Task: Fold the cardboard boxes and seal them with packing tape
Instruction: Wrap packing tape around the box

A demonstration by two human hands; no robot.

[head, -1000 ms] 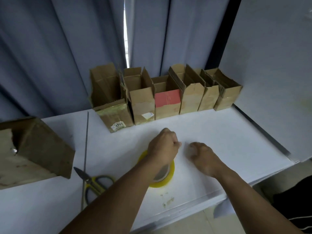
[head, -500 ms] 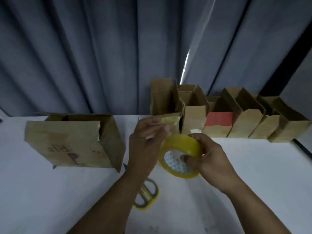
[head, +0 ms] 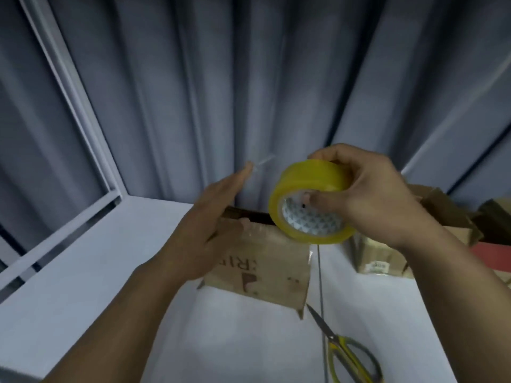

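From my end the right hand (head: pixel 367 194) grips the yellow tape roll (head: pixel 309 178) — thumb in the core, fingers curled over the top — raised off the white table (head: pixel 110 272), overlapping the upper right corner of the cardboard box (head: pixel 262 269). The left hand (head: pixel 210 217) is flat with fingers straight at the box's left end, thumb on its top edge. Yellow-handled scissors (head: pixel 348 355) lie near right; small boxes (head: pixel 381 258) stand further right.

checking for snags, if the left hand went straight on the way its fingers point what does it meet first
Probably the grey curtain: the left hand points its straight fingers up and away, clear of the tape roll. A faint glint at their tips may be loose tape; depth is unclear.
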